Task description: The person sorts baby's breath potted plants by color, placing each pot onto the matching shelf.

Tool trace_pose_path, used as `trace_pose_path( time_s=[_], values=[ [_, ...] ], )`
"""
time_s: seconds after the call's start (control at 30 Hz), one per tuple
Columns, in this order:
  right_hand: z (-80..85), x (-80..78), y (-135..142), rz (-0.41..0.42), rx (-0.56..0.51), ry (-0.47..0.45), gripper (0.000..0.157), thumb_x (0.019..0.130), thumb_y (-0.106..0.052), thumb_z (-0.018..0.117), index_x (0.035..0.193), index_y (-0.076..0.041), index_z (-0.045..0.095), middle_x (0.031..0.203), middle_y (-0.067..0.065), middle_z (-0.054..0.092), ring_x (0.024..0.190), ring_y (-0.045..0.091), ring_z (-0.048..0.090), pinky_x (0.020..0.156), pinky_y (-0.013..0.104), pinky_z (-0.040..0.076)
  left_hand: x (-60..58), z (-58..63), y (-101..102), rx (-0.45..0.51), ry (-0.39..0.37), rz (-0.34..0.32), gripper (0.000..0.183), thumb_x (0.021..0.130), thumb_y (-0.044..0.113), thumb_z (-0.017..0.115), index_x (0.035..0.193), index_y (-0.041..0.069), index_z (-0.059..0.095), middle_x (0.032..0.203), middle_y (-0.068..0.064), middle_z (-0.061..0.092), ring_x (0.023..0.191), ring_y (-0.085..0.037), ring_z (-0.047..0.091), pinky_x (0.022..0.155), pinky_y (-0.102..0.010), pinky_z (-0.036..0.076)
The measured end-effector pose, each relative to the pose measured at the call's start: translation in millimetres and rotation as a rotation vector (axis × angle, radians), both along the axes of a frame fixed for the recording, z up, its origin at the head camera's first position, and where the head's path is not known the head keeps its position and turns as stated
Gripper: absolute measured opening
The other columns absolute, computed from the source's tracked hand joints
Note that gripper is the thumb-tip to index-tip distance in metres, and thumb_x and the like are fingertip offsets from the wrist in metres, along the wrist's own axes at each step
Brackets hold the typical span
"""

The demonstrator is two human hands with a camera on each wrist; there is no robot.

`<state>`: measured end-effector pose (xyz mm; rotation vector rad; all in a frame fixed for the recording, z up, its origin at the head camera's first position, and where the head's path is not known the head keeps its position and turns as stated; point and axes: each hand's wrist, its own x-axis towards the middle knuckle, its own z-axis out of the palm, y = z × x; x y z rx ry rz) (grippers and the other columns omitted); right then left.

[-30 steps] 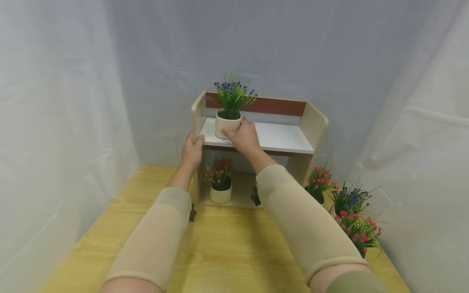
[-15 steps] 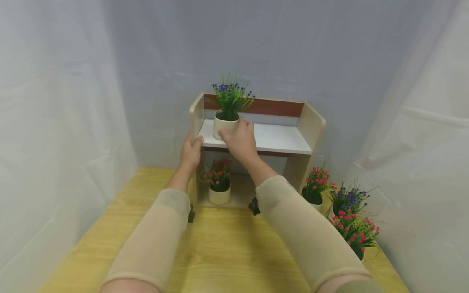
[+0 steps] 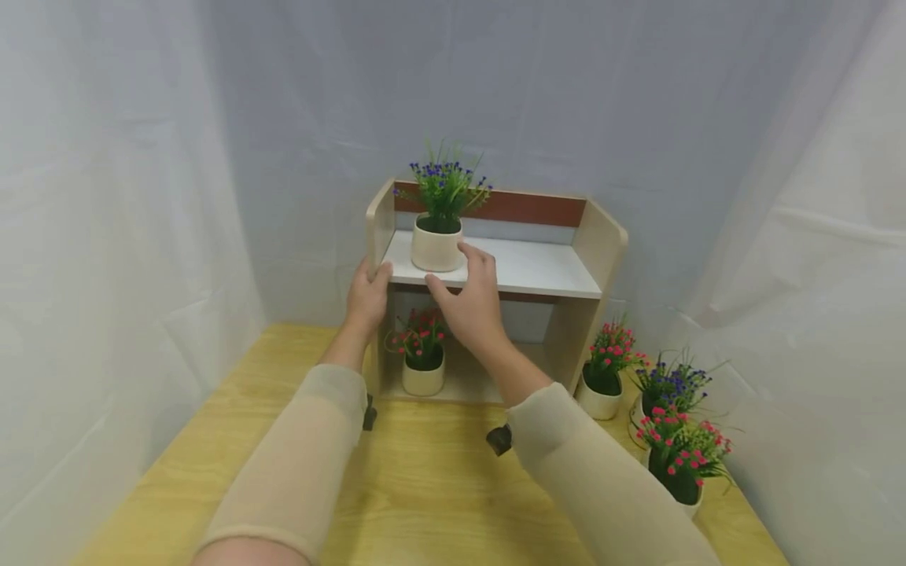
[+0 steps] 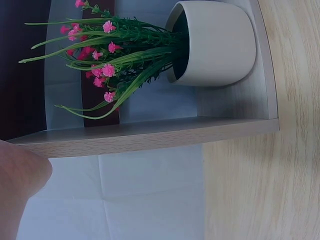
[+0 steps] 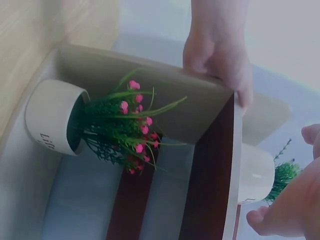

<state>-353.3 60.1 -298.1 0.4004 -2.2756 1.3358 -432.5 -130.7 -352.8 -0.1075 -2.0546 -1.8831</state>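
Cream rounded pot of purple-blue flowers (image 3: 436,250) upright on flat white upper shelf (image 3: 545,264), near front edge. Right hand (image 3: 473,303): grip spread apart, just beside pot. Left hand (image 3: 367,300): grip clamped on pale wood-grain side panel (image 3: 382,222). Risk: stray right fingertip could catch pot, tipping it.

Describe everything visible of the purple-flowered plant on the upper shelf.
This plant stands upright on the white upper shelf, near its left end. Small purple blooms and thin green leaves rise from a smooth cream pot, possibly ceramic, dark-marked in the right wrist view. The right hand is close by; contact is unclear.
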Motion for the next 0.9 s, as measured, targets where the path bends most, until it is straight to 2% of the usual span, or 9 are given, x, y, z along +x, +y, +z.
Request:
trace_pose_path(
  time_s=[0.13,0.27,0.43,0.57,0.77,0.9],
  values=[
    [-11.5,15.6,6.8,0.025,-0.025,-0.002,0.077,0.100,-0.031,0.080,0.163,-0.010,0.042,0.167,0.015,0.037,0.159,0.034,0.039,0.134,0.054,0.035,0.8,0.8,0.7,-0.003,-0.009,0.002,0.056,0.113,0.039,0.051,0.162,0.014,0.044,0.165,-0.019,0.050,0.156,-0.039,0.043,0.134,-0.061,0.028],
    [-23.9,30.0,15.1,0.004,-0.030,0.006,0.078,0.098,-0.032,0.082,0.163,-0.014,0.043,0.166,0.012,0.039,0.158,0.031,0.041,0.133,0.052,0.036,0.5,2.9,2.3,-0.003,-0.007,0.009,0.057,0.113,0.040,0.051,0.163,0.016,0.044,0.168,-0.018,0.048,0.159,-0.038,0.041,0.136,-0.059,0.027],
    [-38.2,48.7,26.9,-0.017,-0.020,0.054,0.077,0.097,-0.027,0.083,0.162,-0.014,0.044,0.163,0.010,0.041,0.155,0.031,0.044,0.132,0.053,0.037,-0.6,3.0,2.7,0.007,-0.001,0.014,0.055,0.112,0.039,0.053,0.162,0.015,0.046,0.166,-0.018,0.050,0.158,-0.038,0.042,0.135,-0.058,0.028],
    [-47.5,62.8,36.6,-0.021,-0.041,0.098,0.077,0.096,-0.022,0.084,0.162,-0.013,0.044,0.163,0.011,0.041,0.156,0.032,0.043,0.132,0.053,0.037,0.7,1.7,1.0,0.004,-0.005,0.012,0.056,0.113,0.039,0.052,0.164,0.018,0.044,0.169,-0.017,0.047,0.160,-0.038,0.039,0.136,-0.060,0.025],
    [-58.0,75.7,62.0,-0.083,-0.111,0.120,0.076,0.096,-0.019,0.084,0.161,-0.015,0.046,0.163,0.010,0.042,0.157,0.030,0.041,0.133,0.054,0.035,0.9,1.0,1.1,0.003,-0.012,0.004,0.058,0.113,0.040,0.051,0.167,0.021,0.041,0.171,-0.017,0.044,0.162,-0.039,0.036,0.136,-0.062,0.024],
    [-63.5,84.7,83.4,-0.128,-0.136,0.102,0.076,0.097,-0.019,0.083,0.162,-0.016,0.044,0.164,0.011,0.039,0.158,0.031,0.038,0.132,0.058,0.034,-0.5,0.2,0.9,0.000,-0.014,0.009,0.058,0.113,0.040,0.051,0.166,0.021,0.041,0.171,-0.018,0.045,0.161,-0.040,0.037,0.135,-0.063,0.024]
  ],
)
